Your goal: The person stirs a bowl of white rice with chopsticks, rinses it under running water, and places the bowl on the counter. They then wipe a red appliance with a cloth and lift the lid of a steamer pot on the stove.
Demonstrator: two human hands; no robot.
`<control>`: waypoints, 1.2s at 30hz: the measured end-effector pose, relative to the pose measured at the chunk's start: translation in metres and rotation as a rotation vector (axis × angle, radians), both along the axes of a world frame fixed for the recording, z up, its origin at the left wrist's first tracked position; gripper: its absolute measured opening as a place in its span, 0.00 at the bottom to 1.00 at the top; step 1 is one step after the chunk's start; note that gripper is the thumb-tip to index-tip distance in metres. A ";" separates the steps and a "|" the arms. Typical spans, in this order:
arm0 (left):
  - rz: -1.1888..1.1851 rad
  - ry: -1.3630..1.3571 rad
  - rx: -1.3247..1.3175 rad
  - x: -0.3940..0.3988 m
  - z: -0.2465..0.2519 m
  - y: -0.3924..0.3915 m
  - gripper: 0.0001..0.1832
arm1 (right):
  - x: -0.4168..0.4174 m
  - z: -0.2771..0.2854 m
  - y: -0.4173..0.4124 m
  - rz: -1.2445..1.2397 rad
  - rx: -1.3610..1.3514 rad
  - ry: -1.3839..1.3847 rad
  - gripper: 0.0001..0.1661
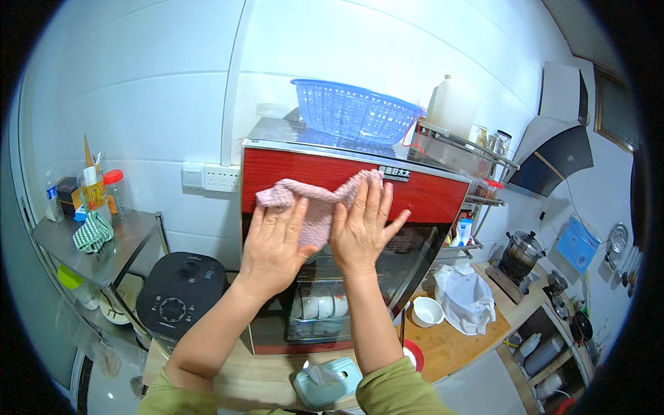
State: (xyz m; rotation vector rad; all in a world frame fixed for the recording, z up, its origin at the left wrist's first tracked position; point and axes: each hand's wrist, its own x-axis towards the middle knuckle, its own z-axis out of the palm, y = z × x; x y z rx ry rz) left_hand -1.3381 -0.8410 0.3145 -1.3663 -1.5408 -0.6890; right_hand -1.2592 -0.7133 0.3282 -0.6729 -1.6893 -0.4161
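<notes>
A pink textured cloth lies bunched against the red upper panel of a dish cabinet with a dark glass door. My left hand presses the cloth's left part to the panel, palm toward the cabinet. On the cloth's right part rests my right hand, its fingertips on the fabric near a badge with writing and its little finger spread off to the side. Both palms are hidden. Through the glass, white bowls show on a rack.
A blue plastic basket sits atop the cabinet. A black rice cooker stands left, beside a metal shelf. A tissue box lies below; a white bowl and white plastic bag occupy the wooden board at right.
</notes>
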 end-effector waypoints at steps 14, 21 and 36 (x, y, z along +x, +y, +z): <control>0.058 0.047 -0.202 0.040 0.001 0.056 0.42 | 0.042 -0.014 0.061 0.145 0.036 0.003 0.37; 0.009 0.125 -0.216 0.068 0.011 0.102 0.43 | 0.071 0.009 0.109 0.043 0.007 0.033 0.37; -0.091 0.289 -0.385 0.079 -0.045 0.122 0.33 | 0.099 -0.073 0.120 0.084 -0.158 0.067 0.41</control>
